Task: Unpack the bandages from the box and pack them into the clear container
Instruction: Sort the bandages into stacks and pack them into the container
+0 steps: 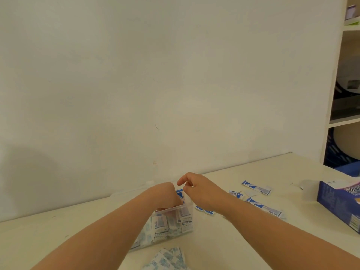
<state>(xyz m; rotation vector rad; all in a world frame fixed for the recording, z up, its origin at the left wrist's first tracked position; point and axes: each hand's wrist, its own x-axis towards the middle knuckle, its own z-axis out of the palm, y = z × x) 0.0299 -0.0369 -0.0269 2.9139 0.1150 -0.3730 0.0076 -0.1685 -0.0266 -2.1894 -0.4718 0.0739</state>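
Bandages (168, 258) partly beyond bottom edge

The left hand (165, 193) and the right hand (196, 187) are shown bare, as are both wrists. Behind the left hand, the left forearm (109, 230) is seen uncovered all the way to the lower edge of the view. Behind the right hand, the right forearm (272, 227) is likewise uncovered down to the lower right corner. Both forearms are seen to be smooth and slender, widening away from the hands. On the right hand, rounded fingertips (180, 181) can be made out; the nails are too blurred to be told.
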